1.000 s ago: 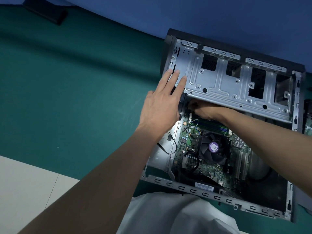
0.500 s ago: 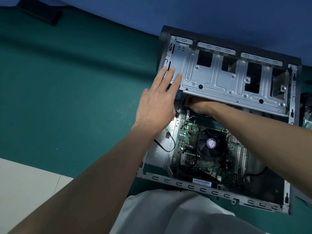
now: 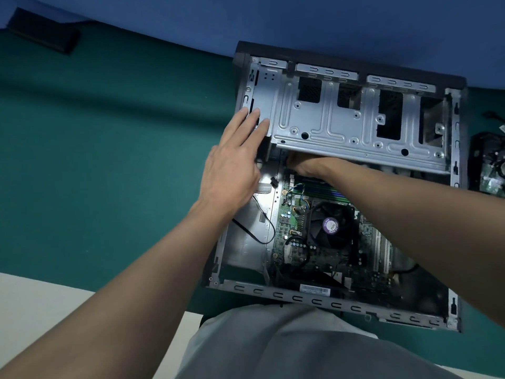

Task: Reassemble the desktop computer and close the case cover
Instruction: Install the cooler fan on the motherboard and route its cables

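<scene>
Insp. note, remote op.

1. The green mat (image 3: 109,160) spreads well out to the L of my left hand (image 3: 232,170).
2. The desktop case (image 3: 314,298) lies on its side, open face up, under both hands. No cover is in view, so I judge closing to be a later step.
3. The drive cage (image 3: 341,124), a lg. perforated steel plate, spans the far half of the case.
   - Long axis runs from my L fingertips away to the R, across the case width.
   - Its near edge sits directly over my right hand (image 3: 306,164).
   - Its L end is under the L hand's fingers (image 3: 252,124).
4. The motherboard (image 3: 292,220) lies on the near side of the R hand, toward my body, w/ the R forearm crossing above it.
5. The loose parts (image 3: 489,170) sit outside the case wall, well off to the R of the R hand.

Grip state:
- L hand is flat, fingers straight and close together, laid on the cage's L end by the case rim. It holds nothing.
- R hand is tucked beneath the cage's near edge. Fingers are hidden, so I can't tell if it holds anything.

Small items:
- The CPU fan (image 3: 329,227) is on the near side of the R wrist, beside the forearm.
- A thin black cable (image 3: 266,228) loops just near-side of the L wrist, on the case floor.

Assessment: the cage prob. needs lowering and seating. The L hand is nearer its L end and the R hand is in the gap beneath. Risks are pinched fingers or trapped wiring.
</scene>
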A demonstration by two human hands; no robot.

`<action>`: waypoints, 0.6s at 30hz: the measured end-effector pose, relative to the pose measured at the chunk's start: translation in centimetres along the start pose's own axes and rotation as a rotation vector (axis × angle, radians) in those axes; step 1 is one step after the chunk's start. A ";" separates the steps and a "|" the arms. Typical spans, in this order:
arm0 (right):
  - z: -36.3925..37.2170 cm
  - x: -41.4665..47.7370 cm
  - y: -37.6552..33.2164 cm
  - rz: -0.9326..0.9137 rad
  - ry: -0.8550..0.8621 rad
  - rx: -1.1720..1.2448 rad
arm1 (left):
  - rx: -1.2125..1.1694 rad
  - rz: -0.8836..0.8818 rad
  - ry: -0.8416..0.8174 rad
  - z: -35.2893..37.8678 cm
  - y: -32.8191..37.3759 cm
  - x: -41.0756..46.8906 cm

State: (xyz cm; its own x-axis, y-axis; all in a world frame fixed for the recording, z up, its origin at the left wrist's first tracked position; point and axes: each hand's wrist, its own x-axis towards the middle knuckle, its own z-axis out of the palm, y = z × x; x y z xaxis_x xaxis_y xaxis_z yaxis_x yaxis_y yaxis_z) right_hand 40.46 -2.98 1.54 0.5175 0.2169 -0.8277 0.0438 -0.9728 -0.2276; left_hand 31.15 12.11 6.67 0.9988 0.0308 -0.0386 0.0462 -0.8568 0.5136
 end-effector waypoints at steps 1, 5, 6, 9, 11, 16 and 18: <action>0.0 0.0 -0.1 0.004 0.003 0.008 | 0.001 0.000 0.003 0.0 -0.1 0.0; 0.5 -0.9 -0.5 -0.005 0.079 0.016 | 0.002 -0.007 0.011 0.0 0.0 0.1; 0.9 -1.4 -0.7 -0.029 0.107 -0.024 | 0.005 -0.004 0.016 0.0 0.1 0.1; 2.9 -3.2 -1.4 -0.136 0.376 -0.192 | 0.011 0.003 0.031 0.1 -0.1 0.0; 5.0 -3.8 -2.1 -0.290 0.576 -0.347 | 0.016 0.009 0.037 0.1 -0.1 0.0; 9.3 -4.2 -3.5 -0.354 0.475 -0.730 | 0.036 0.025 0.062 0.3 -0.2 0.1; 9.9 -4.1 -3.8 -0.288 0.443 -0.675 | 0.039 0.023 0.066 0.3 -0.3 0.1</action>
State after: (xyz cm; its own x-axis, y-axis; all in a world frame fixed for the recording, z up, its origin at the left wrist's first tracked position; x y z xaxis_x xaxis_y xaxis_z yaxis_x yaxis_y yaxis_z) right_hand 29.70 0.59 0.73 0.6879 0.5482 -0.4756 0.6515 -0.7552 0.0720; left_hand 31.23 12.19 6.27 0.9986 0.0432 0.0302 0.0235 -0.8770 0.4798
